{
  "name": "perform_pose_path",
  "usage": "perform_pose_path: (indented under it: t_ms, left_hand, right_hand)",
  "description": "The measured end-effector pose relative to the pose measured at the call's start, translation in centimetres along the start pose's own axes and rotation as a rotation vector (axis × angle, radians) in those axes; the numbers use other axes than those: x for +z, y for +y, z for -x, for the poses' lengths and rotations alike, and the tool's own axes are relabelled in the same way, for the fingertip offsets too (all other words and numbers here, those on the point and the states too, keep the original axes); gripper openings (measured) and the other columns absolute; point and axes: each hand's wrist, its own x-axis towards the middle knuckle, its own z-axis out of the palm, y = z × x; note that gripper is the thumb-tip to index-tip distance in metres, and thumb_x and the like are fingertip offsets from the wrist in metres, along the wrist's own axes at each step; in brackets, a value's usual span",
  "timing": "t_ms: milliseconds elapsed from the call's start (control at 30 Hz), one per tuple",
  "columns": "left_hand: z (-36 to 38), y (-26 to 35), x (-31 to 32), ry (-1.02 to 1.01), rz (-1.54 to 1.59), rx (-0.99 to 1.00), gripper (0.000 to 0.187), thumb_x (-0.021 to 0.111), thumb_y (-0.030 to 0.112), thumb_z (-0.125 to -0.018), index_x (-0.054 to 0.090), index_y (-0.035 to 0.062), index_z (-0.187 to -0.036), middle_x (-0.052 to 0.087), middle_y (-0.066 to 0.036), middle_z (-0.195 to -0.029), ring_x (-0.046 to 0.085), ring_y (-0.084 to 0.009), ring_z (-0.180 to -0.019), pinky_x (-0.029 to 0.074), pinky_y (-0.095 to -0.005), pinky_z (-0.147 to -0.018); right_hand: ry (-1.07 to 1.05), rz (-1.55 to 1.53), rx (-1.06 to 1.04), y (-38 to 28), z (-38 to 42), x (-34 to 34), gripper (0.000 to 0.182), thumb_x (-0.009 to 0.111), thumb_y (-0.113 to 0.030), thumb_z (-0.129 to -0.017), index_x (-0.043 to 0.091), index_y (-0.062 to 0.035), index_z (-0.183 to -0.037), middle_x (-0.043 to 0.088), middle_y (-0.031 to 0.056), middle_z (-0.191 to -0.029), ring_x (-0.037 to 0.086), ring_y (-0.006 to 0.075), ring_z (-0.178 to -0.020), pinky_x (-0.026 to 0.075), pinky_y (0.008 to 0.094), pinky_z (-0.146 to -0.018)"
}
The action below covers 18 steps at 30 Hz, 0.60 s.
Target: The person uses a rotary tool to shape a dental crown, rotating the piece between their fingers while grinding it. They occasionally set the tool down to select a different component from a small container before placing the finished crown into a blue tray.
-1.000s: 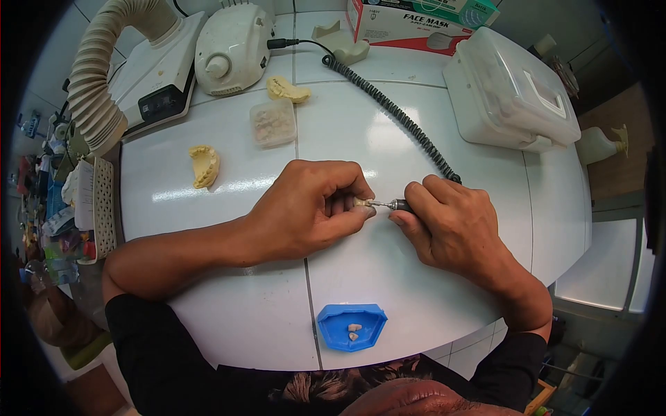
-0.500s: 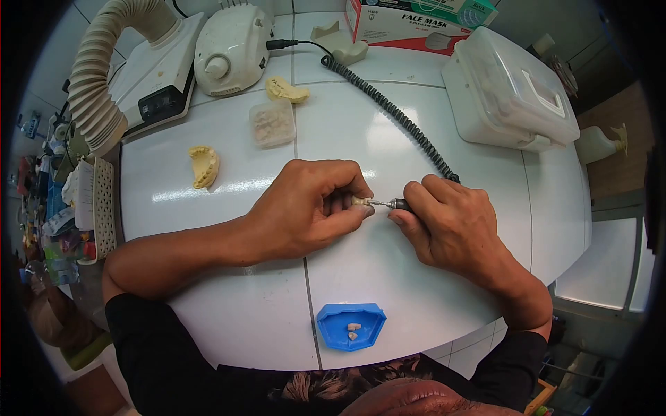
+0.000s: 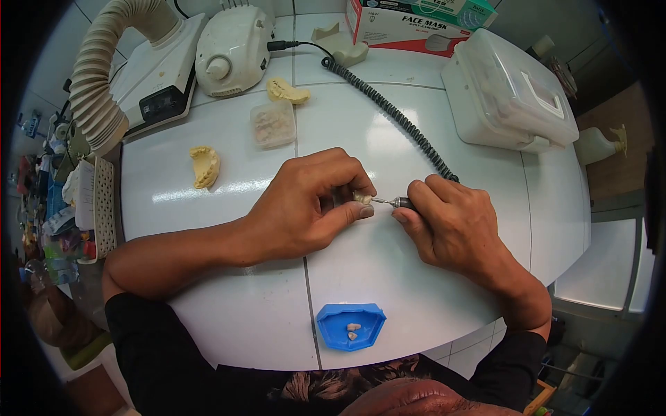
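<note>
Between the thumb and fingers of my left hand [image 3: 305, 201] I pinch a small tooth-coloured dental piece [image 3: 362, 198], partly covered by the fingertips. My right hand [image 3: 454, 218] is wrapped around a dark rotary handpiece [image 3: 402, 203], most of it hidden in the palm. Its thin metal bur [image 3: 383, 201] points left and its tip meets or nearly meets the piece. From behind the right hand a coiled black cord [image 3: 395, 111] runs up to the white control unit [image 3: 234, 52]. Nearer my body sits a blue tray [image 3: 333, 338] holding small tooth-coloured pieces [image 3: 353, 327].
Left of my hands lies a yellowish dental cast [image 3: 204, 167]; another cast [image 3: 287, 91] rests beside a clear box [image 3: 273, 125] of small pieces. A ribbed hose [image 3: 97, 83] arches at the upper left. A white case [image 3: 510, 97] and face mask box [image 3: 409, 28] stand at the back right.
The fingers of my left hand have shifted slightly and the pinched piece is turned, showing more of itself. My right hand and the handpiece have moved a little to the right.
</note>
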Motion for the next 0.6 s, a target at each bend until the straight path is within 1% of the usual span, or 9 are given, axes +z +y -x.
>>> perform_pose_path:
  t_ms: [33,133,233,433,533,600]
  left_hand:
    - [0.04,-0.12,0.1,0.022,-0.004,0.026,0.015,0.084,0.005,-0.096,0.078,0.0039,-0.11,0.067,-0.004,-0.105,0.063,-0.0072,-0.082,0.048,-0.0248,-0.062]
    - [0.01,0.07,-0.36,-0.032,-0.081,-0.006,0.018,0.084,0.004,-0.094,0.079,0.0058,-0.111,0.065,-0.004,-0.109,0.063,-0.0076,-0.086,0.049,-0.024,-0.064]
    - [0.02,-0.18,-0.06,-0.012,-0.006,-0.01,0.019,0.084,0.005,-0.094,0.079,0.0061,-0.112,0.067,-0.003,-0.108,0.062,-0.0078,-0.084,0.049,-0.0244,-0.065]
    - [-0.07,-0.02,-0.35,-0.037,-0.034,-0.029,0.021,0.084,0.005,-0.094,0.08,0.0064,-0.115,0.069,-0.003,-0.105,0.062,-0.0085,-0.081,0.05,-0.0262,-0.067]
    - [-0.02,0.15,-0.2,-0.015,-0.025,-0.008,0.02,0.083,0.003,-0.095,0.08,0.0059,-0.115,0.071,-0.005,-0.107,0.064,-0.0086,-0.083,0.05,-0.0256,-0.068]
    - [0.01,-0.36,0.09,-0.007,0.026,0.008,0.02,0.083,0.003,-0.095,0.08,0.0047,-0.115,0.074,-0.005,-0.104,0.066,-0.0081,-0.082,0.051,-0.0252,-0.068]
  right_hand:
    - [-0.001,-0.002,0.0,0.01,0.02,-0.01,0.032,0.076,-0.036,-0.105,0.065,-0.0085,-0.092,0.058,0.0047,-0.075,0.066,0.0238,-0.061,0.048,0.0398,-0.049]
    - [0.0,-0.003,-0.009,0.11,0.05,0.01,0.032,0.076,-0.036,-0.105,0.065,-0.0087,-0.092,0.058,0.0047,-0.075,0.065,0.0239,-0.061,0.047,0.0399,-0.049]
    - [0.0,0.004,-0.017,0.08,0.05,0.0,0.033,0.076,-0.036,-0.105,0.064,-0.0087,-0.092,0.058,0.0045,-0.075,0.065,0.0238,-0.061,0.047,0.0398,-0.048]
    - [0.002,0.003,-0.018,0.12,0.04,0.06,0.033,0.077,-0.036,-0.104,0.063,-0.0087,-0.091,0.057,0.0045,-0.076,0.065,0.0236,-0.061,0.046,0.0396,-0.048]
    - [0.011,0.001,-0.032,0.14,-0.02,0.1,0.033,0.077,-0.035,-0.104,0.063,-0.0086,-0.092,0.057,0.0046,-0.076,0.065,0.0236,-0.061,0.046,0.0396,-0.048]
    - [0.012,0.012,-0.028,0.05,-0.03,0.18,0.033,0.077,-0.035,-0.104,0.063,-0.0086,-0.092,0.057,0.0047,-0.076,0.065,0.0236,-0.061,0.047,0.0395,-0.048]
